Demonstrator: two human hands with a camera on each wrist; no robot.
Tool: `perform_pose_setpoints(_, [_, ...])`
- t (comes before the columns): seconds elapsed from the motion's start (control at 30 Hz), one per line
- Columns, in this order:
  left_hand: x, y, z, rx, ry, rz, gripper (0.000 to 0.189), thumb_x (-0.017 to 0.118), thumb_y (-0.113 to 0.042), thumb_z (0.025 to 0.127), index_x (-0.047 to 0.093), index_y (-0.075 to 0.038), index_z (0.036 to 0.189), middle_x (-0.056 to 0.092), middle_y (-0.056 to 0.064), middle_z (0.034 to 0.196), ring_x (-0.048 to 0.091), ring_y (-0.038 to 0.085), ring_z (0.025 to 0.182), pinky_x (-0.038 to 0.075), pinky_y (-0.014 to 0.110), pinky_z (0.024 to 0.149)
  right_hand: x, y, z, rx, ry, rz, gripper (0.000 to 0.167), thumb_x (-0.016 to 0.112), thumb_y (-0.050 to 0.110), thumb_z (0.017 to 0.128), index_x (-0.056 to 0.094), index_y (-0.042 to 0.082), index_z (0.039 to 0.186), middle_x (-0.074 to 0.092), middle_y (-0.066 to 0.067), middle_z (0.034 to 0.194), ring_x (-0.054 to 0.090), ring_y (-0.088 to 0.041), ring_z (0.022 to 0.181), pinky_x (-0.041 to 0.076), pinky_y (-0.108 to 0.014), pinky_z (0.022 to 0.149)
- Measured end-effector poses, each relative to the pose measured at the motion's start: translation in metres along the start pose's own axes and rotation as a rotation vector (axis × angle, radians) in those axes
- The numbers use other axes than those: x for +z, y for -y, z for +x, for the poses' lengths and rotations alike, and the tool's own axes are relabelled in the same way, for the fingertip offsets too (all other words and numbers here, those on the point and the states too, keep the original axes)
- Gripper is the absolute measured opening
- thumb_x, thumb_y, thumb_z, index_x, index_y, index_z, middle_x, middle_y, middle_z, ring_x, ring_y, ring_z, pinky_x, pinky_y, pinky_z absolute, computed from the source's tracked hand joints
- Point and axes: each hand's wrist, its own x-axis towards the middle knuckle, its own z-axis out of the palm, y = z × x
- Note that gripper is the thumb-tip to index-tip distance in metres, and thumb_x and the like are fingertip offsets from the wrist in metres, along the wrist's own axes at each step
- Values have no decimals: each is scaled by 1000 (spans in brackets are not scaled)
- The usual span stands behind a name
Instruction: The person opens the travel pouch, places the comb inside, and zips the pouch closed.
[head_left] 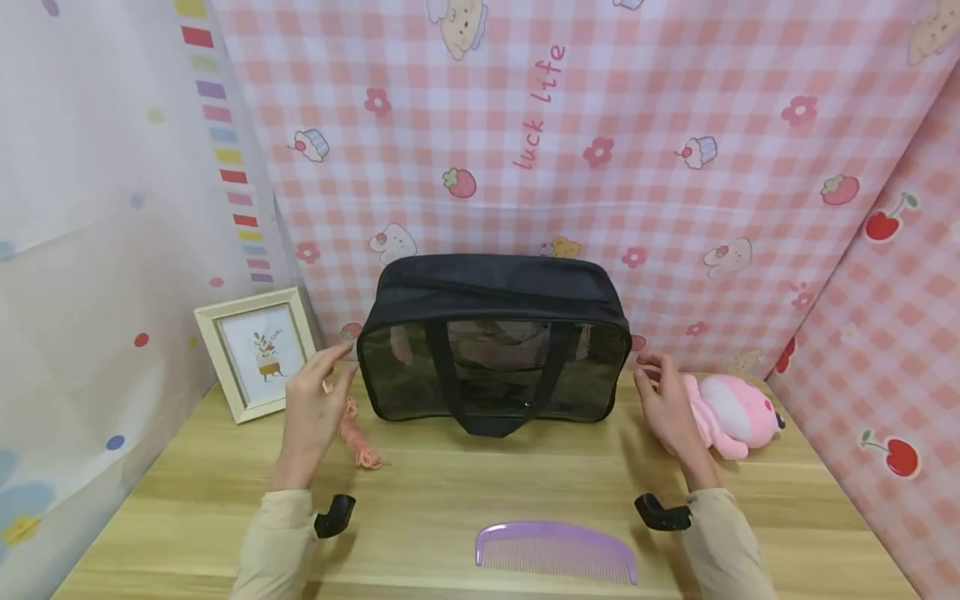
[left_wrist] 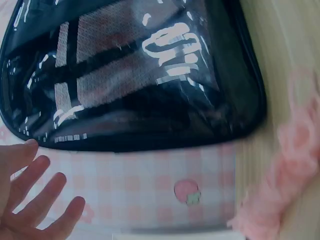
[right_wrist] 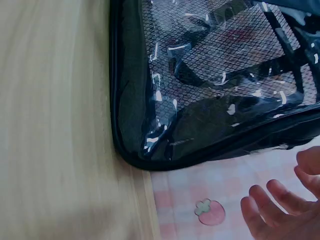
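Observation:
A black bag with see-through side panels and a hanging strap handle (head_left: 491, 427) stands upright at the back of the wooden table; call it the clear toiletry bag (head_left: 397, 367). My left hand (head_left: 311, 412) is at its left side, fingers spread, the fingertips right by the bag's edge in the left wrist view. Off its right side is my right hand (head_left: 667, 408), fingers loosely bent and nothing in them; in the right wrist view a gap shows between the fingers (right_wrist: 272, 207) and the bag. Mesh shows through the panel (right_wrist: 225, 65).
A bundle of peach cord (head_left: 358, 437) lies beside my left hand, with a cream picture frame (head_left: 303, 321) behind. Past my right hand lies a pink plush toy (head_left: 738, 412). A purple comb (head_left: 555, 533) is near the front. Patterned cloth (head_left: 525, 208) hangs behind.

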Motion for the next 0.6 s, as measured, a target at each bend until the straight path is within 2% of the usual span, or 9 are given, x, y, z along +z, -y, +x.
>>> perform_pose_setpoints(0.13, [9,-3,3,-17,-51,-87,31,69,7,82,67,2,113,66,16,103,64,29,95,56,38,77,7,3,15,121,32,156,40,41,11,102,31,-5,137,41,-23,130,47,-27,110,48,-27,86])
perform_pose_setpoints(0.27, [16,-2,9,-54,-102,-158,32,67,8,83,67,2,114,66,17,103,65,29,92,56,25,78,12,2,25,206,107,205,44,37,9,101,24,-2,141,36,-25,133,47,-17,102,50,-27,85])
perform_pose_setpoints(0.37, [20,0,13,-67,-144,-197,30,68,10,81,68,3,111,66,17,103,66,30,88,55,19,77,15,-1,30,225,138,239,37,32,1,99,25,-4,135,40,-25,129,49,-7,96,51,-21,80])
perform_pose_setpoints(0.43, [22,0,14,-65,-165,-201,29,68,12,80,69,4,108,67,18,100,66,30,85,54,17,75,18,-4,33,221,139,284,29,30,-5,98,28,-5,126,44,-22,120,50,-3,90,49,-16,73])
perform_pose_setpoints(0.6, [19,-19,18,-66,-183,-197,26,66,20,76,68,10,100,64,24,92,64,34,80,55,18,70,22,-12,38,237,99,402,18,32,-9,96,37,0,111,52,1,98,51,2,84,49,-15,67])
